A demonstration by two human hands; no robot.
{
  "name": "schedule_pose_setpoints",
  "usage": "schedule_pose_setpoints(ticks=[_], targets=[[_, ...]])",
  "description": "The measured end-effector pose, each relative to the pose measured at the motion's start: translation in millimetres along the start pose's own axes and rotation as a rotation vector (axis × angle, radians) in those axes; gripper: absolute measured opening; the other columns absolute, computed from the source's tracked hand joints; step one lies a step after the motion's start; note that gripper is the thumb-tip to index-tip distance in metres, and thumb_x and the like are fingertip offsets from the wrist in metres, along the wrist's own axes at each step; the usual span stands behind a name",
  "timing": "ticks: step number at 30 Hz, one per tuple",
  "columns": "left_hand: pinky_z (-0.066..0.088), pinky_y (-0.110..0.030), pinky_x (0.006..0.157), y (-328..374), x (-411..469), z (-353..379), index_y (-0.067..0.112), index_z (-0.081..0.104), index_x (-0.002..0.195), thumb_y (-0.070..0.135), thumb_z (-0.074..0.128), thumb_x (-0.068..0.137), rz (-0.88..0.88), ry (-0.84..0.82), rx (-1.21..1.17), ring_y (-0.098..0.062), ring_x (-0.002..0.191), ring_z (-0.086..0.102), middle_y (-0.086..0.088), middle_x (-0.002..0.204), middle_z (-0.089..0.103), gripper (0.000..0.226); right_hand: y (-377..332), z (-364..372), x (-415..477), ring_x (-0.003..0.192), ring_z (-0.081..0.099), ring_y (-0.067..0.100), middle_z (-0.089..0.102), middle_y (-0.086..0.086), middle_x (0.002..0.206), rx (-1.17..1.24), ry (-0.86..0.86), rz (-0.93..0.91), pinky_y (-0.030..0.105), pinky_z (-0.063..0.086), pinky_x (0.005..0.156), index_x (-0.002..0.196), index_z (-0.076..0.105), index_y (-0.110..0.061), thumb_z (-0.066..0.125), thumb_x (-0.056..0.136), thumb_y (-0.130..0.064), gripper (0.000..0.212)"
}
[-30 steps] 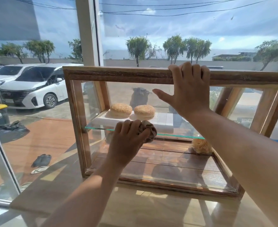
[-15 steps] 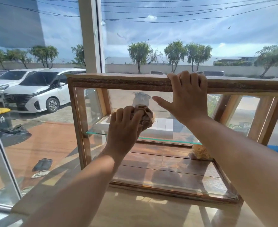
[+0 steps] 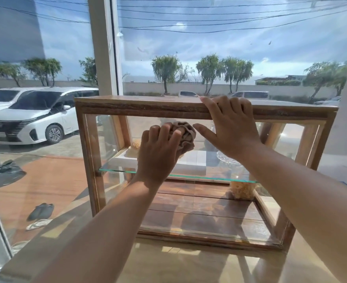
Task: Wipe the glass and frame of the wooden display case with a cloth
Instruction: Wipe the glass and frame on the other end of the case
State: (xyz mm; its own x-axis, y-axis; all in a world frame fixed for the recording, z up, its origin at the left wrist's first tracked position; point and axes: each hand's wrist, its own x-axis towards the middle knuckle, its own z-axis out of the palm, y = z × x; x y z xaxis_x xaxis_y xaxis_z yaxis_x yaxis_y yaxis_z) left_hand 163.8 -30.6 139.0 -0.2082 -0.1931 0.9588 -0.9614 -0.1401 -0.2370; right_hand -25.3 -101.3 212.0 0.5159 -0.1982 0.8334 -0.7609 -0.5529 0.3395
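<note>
The wooden display case [image 3: 140,108] stands on a light counter, its front glass pane [image 3: 199,205] facing me. My left hand [image 3: 159,154] presses a crumpled brown cloth [image 3: 186,133] against the upper middle of the front glass, just under the top rail. My right hand [image 3: 230,127] lies flat over the top rail, fingers curled onto the case's top and thumb pointing toward the cloth. Inside, a glass shelf [image 3: 115,170] carries a white tray [image 3: 191,162] with a bun partly hidden behind my left hand.
The counter [image 3: 189,264] runs along a large window with a white post [image 3: 103,48]. Outside are parked white cars [image 3: 35,119], a black bag [image 3: 3,172] and sandals [image 3: 40,211]. A glass dish [image 3: 227,159] and a pale pastry [image 3: 242,189] sit inside the case.
My left hand has slid the cloth upward on the front glass, from shelf height to just under the top rail. My right hand has stayed on the top rail.
</note>
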Motion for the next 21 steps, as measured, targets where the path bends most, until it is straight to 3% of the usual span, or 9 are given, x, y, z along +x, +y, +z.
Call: schedule_pose_setpoints(ticks=[2, 4, 8, 12, 15, 18, 21], targets=[[0.041, -0.043, 0.071, -0.7, -15.9, 3.2, 0.012, 0.052, 0.11, 0.047, 0.035, 0.101, 0.0, -0.009, 0.004, -0.033, 0.089, 0.049, -0.015, 0.109, 0.06, 0.04, -7.4, 3.6, 0.1, 0.106, 0.045, 0.031, 0.049, 0.009, 0.119, 0.001, 0.022, 0.046, 0.045, 0.024, 0.098, 0.139, 0.044, -0.018, 0.042, 0.093, -0.065, 0.065], [0.041, -0.043, 0.072, -1.3, -34.4, 6.6, 0.014, 0.052, 0.111, 0.042, 0.053, 0.094, 0.015, -0.055, 0.018, -0.033, 0.09, 0.048, -0.013, 0.11, 0.058, 0.033, -11.2, 5.9, 1.6, 0.104, 0.044, 0.031, 0.05, 0.009, 0.115, -0.004, 0.052, 0.07, 0.045, 0.023, 0.096, 0.134, 0.047, -0.018, 0.045, 0.09, -0.069, 0.067], [0.04, -0.043, 0.072, 3.7, -93.2, 6.9, 0.017, 0.054, 0.108, 0.031, 0.071, 0.079, 0.103, -0.151, 0.0, -0.032, 0.088, 0.049, -0.01, 0.107, 0.058, 0.037, -11.7, 8.2, 1.6, 0.099, 0.045, 0.031, 0.05, 0.01, 0.111, -0.018, 0.086, 0.077, 0.045, 0.025, 0.094, 0.13, 0.048, -0.018, 0.045, 0.087, -0.073, 0.07], [0.043, -0.044, 0.074, 22.2, -167.4, 4.5, 0.024, 0.057, 0.101, 0.022, 0.072, 0.072, 0.092, -0.256, -0.077, -0.032, 0.091, 0.05, -0.005, 0.11, 0.054, 0.033, -12.1, 7.7, 1.9, 0.1, 0.046, 0.032, 0.05, 0.011, 0.113, -0.02, 0.089, 0.079, 0.045, 0.028, 0.094, 0.13, 0.048, -0.018, 0.043, 0.088, -0.073, 0.069], [0.041, -0.04, 0.073, 36.9, -203.5, 0.6, 0.028, 0.058, 0.098, 0.026, 0.071, 0.069, 0.056, -0.383, -0.155, -0.029, 0.091, 0.047, 0.0, 0.111, 0.05, 0.031, -12.5, 6.9, 1.1, 0.101, 0.046, 0.034, 0.05, 0.012, 0.114, -0.031, 0.075, 0.073, 0.046, 0.029, 0.094, 0.13, 0.046, -0.017, 0.04, 0.089, -0.073, 0.069], [0.038, -0.034, 0.074, 40.7, -219.1, -10.2, 0.032, 0.063, 0.1, 0.038, 0.081, 0.061, 0.013, -0.572, -0.249, -0.025, 0.091, 0.046, 0.004, 0.11, 0.052, 0.044, -14.3, 3.2, 2.5, 0.105, 0.045, 0.034, 0.048, 0.013, 0.116, -0.045, 0.04, 0.075, 0.048, 0.029, 0.097, 0.131, 0.043, -0.018, 0.037, 0.09, -0.073, 0.069], [0.046, -0.033, 0.074, 36.2, -210.6, -18.5, 0.031, 0.06, 0.102, 0.04, 0.083, 0.059, 0.01, -0.663, -0.294, -0.023, 0.091, 0.048, 0.004, 0.108, 0.057, 0.05, -15.1, -0.7, 1.1, 0.107, 0.043, 0.033, 0.045, 0.011, 0.119, -0.049, -0.006, 0.08, 0.048, 0.027, 0.1, 0.133, 0.04, -0.018, 0.035, 0.091, -0.073, 0.069]])
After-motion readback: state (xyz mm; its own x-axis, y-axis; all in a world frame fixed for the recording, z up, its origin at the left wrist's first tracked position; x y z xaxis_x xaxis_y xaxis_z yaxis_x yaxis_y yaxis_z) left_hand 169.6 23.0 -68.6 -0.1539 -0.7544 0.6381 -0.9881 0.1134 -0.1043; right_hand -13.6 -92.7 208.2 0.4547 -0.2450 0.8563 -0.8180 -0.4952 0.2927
